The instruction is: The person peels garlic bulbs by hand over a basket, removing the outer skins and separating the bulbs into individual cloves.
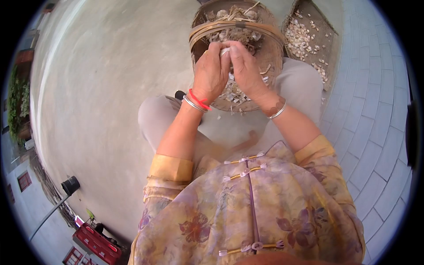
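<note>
My left hand (210,70) and my right hand (247,73) meet at the fingertips over a round woven basket (274,53). Between the fingers of both shows a small whitish piece, apparently garlic (225,51), mostly covered by the fingers. A red string and a silver bangle circle the left wrist; another bangle is on the right. Under the basket's bamboo handle (212,29) lie garlic bulbs (221,14) with dry stalks. Loose papery skins (233,93) are scattered in the near part of the basket.
A woven tray (326,51) with many loose cloves (300,37) stands to the right of the basket. My knees flank the basket. Grey paving (371,110) runs along the right, and a red vehicle (98,243) is at the lower left.
</note>
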### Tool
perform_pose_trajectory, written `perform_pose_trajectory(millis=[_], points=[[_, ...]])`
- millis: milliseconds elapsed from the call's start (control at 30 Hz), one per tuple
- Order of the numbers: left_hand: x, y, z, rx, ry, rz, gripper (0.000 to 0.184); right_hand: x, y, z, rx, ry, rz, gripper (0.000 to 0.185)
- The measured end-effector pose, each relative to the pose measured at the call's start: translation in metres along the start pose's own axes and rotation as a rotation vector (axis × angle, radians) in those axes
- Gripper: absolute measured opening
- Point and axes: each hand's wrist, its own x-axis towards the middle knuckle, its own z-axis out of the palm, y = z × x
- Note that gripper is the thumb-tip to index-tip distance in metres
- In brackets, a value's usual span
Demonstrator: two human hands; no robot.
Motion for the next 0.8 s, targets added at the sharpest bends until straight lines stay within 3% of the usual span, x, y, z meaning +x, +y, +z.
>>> perform_pose_trajectory(millis=[100, 167, 233, 267, 333, 367, 433, 467, 500, 567, 733, 800], points=[[-0.003, 0.001, 0.008, 0.045, 0.016, -0.088, 0.021, 0.001, -0.002, -0.002, -0.048, -0.021, 0.063, 0.032], [-0.002, 0.000, 0.014, 0.052, 0.103, -0.011, 0.023, 0.001, -0.001, 0.000, -0.055, -0.017, 0.005, 0.032], [0.002, 0.006, 0.010, -0.080, 0.069, -0.277, 0.019, 0.002, -0.003, -0.001, -0.057, 0.000, -0.040, 0.033], [0.001, 0.002, 0.012, -0.075, 0.070, -0.285, 0.019, 0.003, -0.004, -0.003, -0.032, -0.002, -0.009, 0.034], [0.005, -0.009, 0.015, -0.276, 0.209, -0.077, 0.024, 0.005, -0.005, -0.004, 0.003, 0.014, -0.054, 0.035], [0.005, -0.014, 0.014, -0.271, 0.213, -0.082, 0.024, 0.007, -0.007, -0.006, 0.008, 0.008, -0.052, 0.035], [0.007, -0.013, 0.004, -0.635, 0.084, -0.306, 0.027, 0.009, -0.012, -0.013, 0.161, -0.043, 0.197, 0.037], [0.005, -0.011, 0.003, -0.987, 0.034, -0.564, 0.034, 0.010, -0.009, -0.014, 0.209, -0.042, 0.197, 0.037], [0.005, -0.011, 0.000, -0.980, 0.041, -0.568, 0.034, 0.010, -0.008, -0.017, 0.217, -0.048, 0.199, 0.037], [0.007, -0.014, -0.004, -1.414, -0.011, -0.745, 0.040, 0.013, -0.009, -0.020, 0.417, -0.017, 0.333, 0.037], [0.010, -0.018, -0.003, -1.568, -0.020, -0.762, 0.046, 0.017, -0.005, -0.028, 0.552, 0.030, 0.444, 0.034], [0.007, -0.025, -0.005, -1.488, -0.056, -0.710, 0.037, 0.018, -0.003, -0.029, 0.520, 0.038, 0.406, 0.034]])
